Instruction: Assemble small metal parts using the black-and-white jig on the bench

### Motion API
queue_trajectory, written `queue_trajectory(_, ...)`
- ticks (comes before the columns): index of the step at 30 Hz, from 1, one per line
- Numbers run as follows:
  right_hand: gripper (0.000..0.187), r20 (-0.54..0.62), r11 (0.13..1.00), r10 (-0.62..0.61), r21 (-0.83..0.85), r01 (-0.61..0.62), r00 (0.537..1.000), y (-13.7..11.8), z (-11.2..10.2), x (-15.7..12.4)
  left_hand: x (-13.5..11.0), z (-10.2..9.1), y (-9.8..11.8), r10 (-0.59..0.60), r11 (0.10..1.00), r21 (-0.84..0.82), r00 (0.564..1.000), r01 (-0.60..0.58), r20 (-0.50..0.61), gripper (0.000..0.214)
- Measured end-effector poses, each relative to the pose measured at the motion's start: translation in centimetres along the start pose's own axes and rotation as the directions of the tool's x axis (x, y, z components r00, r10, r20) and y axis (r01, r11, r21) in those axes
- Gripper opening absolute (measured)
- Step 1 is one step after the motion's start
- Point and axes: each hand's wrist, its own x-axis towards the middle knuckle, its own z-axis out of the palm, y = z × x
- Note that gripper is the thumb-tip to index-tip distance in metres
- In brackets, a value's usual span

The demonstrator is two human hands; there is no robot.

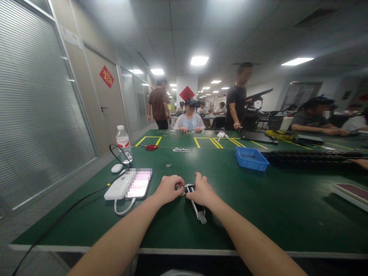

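Observation:
My right hand [202,190] is around the upper part of a long, narrow black-and-white device [198,209], which lies slanted on the green table. The device's near end has a greyish, clear-looking tip. Its kind is not plain from here. Close by on the left, my left hand [170,188] has its fingers pinched at a small shiny piece [181,189] beside the device's far end. The fingers hide most of that piece. Beyond both hands, a small silvery bit [168,165] lies on the table.
To the left are a phone [139,183], a white power bank [115,188] with a cable, and a water bottle [123,143]. Red-handled scissors [151,147] lie farther back. A blue tray [252,158] stands right of centre. Other people sit and stand beyond the table.

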Motion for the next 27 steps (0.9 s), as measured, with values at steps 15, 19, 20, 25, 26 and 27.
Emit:
queue_trajectory(15,0.068,-0.102,0.999,-0.046,-0.014,0.045,0.994,1.1,0.2,0.6,0.2,0.7,0.7,-0.061,0.998,0.025,0.998,0.061,-0.014,0.011)
queue_trajectory(19,0.067,-0.118,0.999,-0.047,0.012,0.049,0.992,1.2,0.3,0.7,0.2,0.7,0.6,-0.066,0.997,0.034,0.998,0.067,-0.014,0.011)
queue_trajectory(20,0.066,-0.121,0.999,-0.048,0.019,0.05,0.992,1.2,0.3,0.7,0.2,0.7,0.6,-0.064,0.997,0.033,0.998,0.065,-0.016,0.011)
queue_trajectory(25,0.063,-0.126,0.997,-0.046,0.051,0.053,0.991,1.5,0.4,1.0,0.1,0.9,0.2,-0.047,0.999,0.016,0.999,0.047,-0.02,0.013)
queue_trajectory(26,0.062,-0.128,0.997,-0.047,0.059,0.055,0.991,1.5,0.4,1.0,0.1,1.0,0.1,-0.042,0.999,0.012,0.999,0.042,-0.019,0.014)
queue_trajectory(27,0.062,-0.13,0.996,-0.05,0.067,0.059,0.99,1.6,0.4,1.1,0.1,1.0,0.0,-0.037,0.999,0.008,0.999,0.037,-0.019,0.015)
